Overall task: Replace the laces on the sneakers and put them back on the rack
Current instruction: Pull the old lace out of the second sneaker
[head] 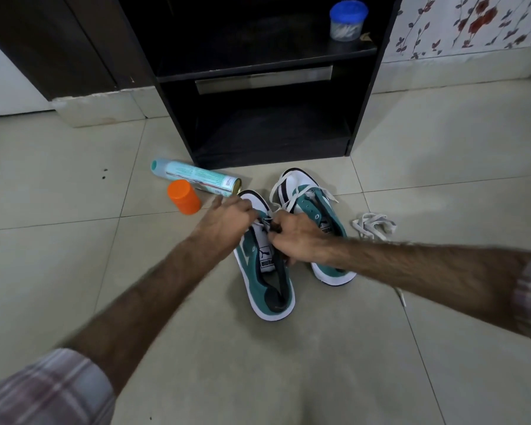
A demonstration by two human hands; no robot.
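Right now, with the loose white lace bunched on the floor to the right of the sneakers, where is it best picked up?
Probably pinch the loose lace at the middle of its bundle, coming straight down from above. It lies flat in overlapping loops on the tile floor, clear of the right sneaker, so a top pinch gathers several strands at once.

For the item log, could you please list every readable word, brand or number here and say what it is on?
"PUMA": tongue label of the left sneaker, seen upside down.
Label on the right sneaker: too blurred to read.
Print on the spray can: too small to read.
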